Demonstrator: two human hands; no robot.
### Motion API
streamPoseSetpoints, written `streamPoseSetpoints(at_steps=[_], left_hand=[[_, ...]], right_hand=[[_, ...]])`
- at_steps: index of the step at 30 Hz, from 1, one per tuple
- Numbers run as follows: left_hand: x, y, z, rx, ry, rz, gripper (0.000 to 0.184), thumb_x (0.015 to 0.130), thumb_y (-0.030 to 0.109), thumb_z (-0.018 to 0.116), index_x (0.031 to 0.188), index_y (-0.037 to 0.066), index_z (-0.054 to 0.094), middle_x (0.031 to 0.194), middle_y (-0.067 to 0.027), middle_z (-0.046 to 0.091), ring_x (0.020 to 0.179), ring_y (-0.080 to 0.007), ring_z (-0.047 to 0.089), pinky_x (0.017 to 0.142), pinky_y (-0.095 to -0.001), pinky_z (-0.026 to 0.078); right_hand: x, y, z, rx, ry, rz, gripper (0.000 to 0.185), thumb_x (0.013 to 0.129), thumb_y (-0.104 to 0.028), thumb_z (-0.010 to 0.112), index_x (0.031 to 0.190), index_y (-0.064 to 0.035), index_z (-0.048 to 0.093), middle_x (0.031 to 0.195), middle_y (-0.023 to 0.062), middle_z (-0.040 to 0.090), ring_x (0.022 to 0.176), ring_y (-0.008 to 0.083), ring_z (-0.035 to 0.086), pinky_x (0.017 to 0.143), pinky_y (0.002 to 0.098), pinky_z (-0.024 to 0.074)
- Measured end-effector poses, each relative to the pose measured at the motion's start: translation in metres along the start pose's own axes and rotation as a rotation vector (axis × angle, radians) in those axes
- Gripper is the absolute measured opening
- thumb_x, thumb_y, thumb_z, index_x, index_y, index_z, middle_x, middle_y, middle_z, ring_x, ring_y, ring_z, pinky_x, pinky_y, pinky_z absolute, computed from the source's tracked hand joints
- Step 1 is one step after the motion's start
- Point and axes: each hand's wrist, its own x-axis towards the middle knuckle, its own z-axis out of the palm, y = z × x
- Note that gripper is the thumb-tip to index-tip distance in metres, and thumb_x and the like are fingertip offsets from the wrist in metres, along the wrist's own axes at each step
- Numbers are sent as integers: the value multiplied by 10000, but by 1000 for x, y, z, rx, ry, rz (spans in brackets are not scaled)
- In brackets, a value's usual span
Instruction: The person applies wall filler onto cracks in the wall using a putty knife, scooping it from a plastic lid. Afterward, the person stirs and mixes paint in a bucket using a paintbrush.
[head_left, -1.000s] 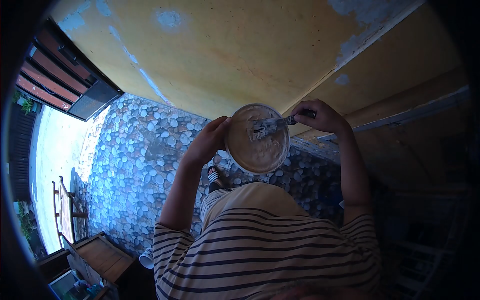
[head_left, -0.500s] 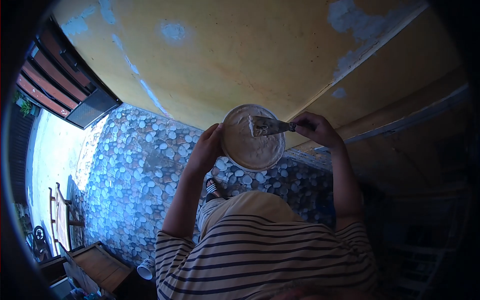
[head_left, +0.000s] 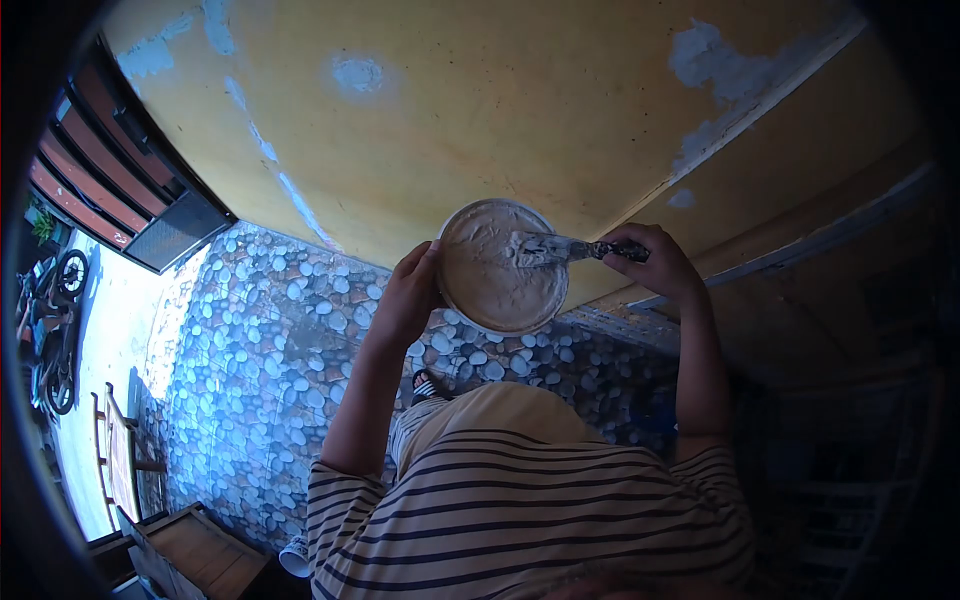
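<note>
My left hand (head_left: 411, 290) grips the left rim of a round tub (head_left: 447, 306) filled with off-white putty (head_left: 492, 285). Closed around a dark handle, my right hand (head_left: 645, 258) holds a putty knife (head_left: 545, 249) over the tub's right side. Its blade points left, smeared with putty, and its tip meets or hovers just over the surface; I cannot tell which. Ridges and swirls mark the putty. Just beyond the tub is the yellow wall (head_left: 480, 110).
Pale filler patches (head_left: 358, 73) dot the wall, and a ledge (head_left: 745, 115) runs along its right side. Below is a pebble-patterned floor (head_left: 270, 350). A barred gate (head_left: 120, 160), a motorcycle (head_left: 60, 330), a wooden cabinet (head_left: 205, 550) and a white cup-like container (head_left: 295, 557) are at left.
My right hand has shifted slightly right and the putty knife has turned, its blade now showing more putty. The tub moved a little left and up. A motorcycle has come into view at left.
</note>
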Motion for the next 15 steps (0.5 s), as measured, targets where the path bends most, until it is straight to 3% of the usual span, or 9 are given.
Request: streamPoseSetpoints(at_steps=[8,10,15], left_hand=[[10,2,-15,66,-3,-20,460,1076,359,436,1306,-26,537,1051,-88,680,877,-149,687,744,-309,581],[13,3,-18,117,-10,-19,446,1077,333,437,1296,-44,532,1061,-89,677,858,-137,687,714,-280,574],[13,-2,-20,84,10,-23,427,1080,326,430,1279,-34,543,1049,-83,678,857,-134,688,718,-280,576]], right_hand=[[13,-4,23,-11,12,-25,257,868,-173,768,1056,-13,696,930,90,724,874,163,690,803,304,542],[17,1,28,18,-11,22,273,859,-175,784,1086,-50,697,990,67,710,905,159,660,837,303,518],[17,19,44,125,-46,90,258,869,-163,774,1078,-37,692,954,76,714,861,160,664,803,299,521]])
